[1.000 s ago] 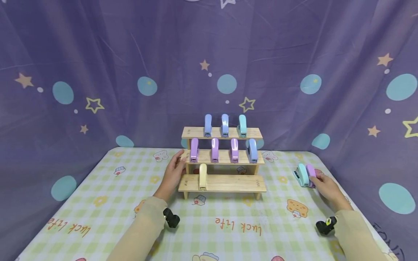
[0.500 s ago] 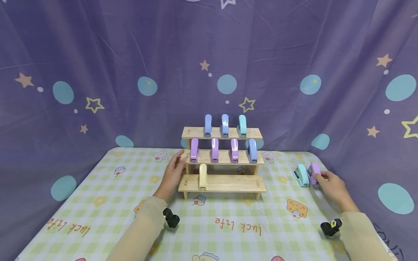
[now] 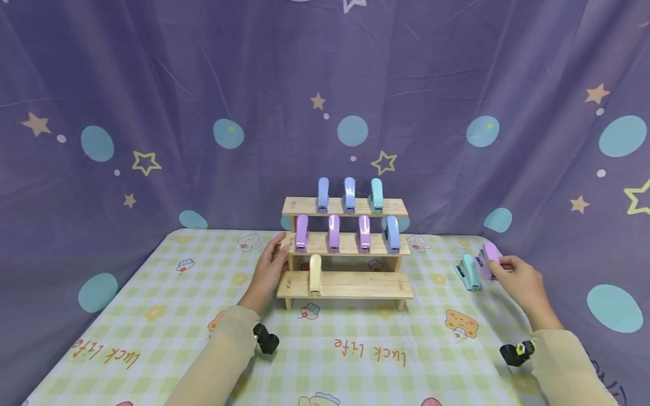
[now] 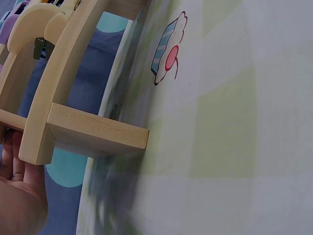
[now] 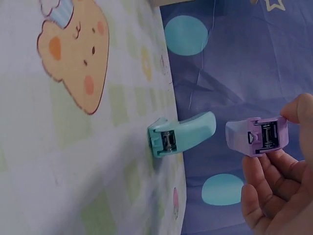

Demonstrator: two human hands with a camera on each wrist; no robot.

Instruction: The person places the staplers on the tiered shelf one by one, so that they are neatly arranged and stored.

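My right hand [image 3: 518, 282] pinches a purple stapler [image 5: 257, 137] between thumb and fingers, off the table in the right wrist view. Just left of it, a teal stapler [image 3: 470, 273] stands on the tablecloth, apart from the hand. My left hand [image 3: 266, 270] rests against the left end of a three-tier wooden rack [image 3: 363, 287], its fingers [image 4: 18, 156] fairly straight; part of them is hidden behind the wood. A cream stapler [image 3: 315, 275] stands on the bottom tier. Purple staplers [image 3: 333, 234] and a blue stapler [image 3: 392, 234] line the middle tier.
The top tier bears two blue staplers [image 3: 323, 195] and a teal one. A checked tablecloth [image 3: 203, 349] covers the table, and a purple patterned curtain [image 3: 284, 67] hangs behind it. Dark wrist cameras [image 3: 517, 353] sit at both cuffs.
My right hand has moved the purple stapler away from beside the teal one, to the right and up. The left hand and the rack have stayed put.
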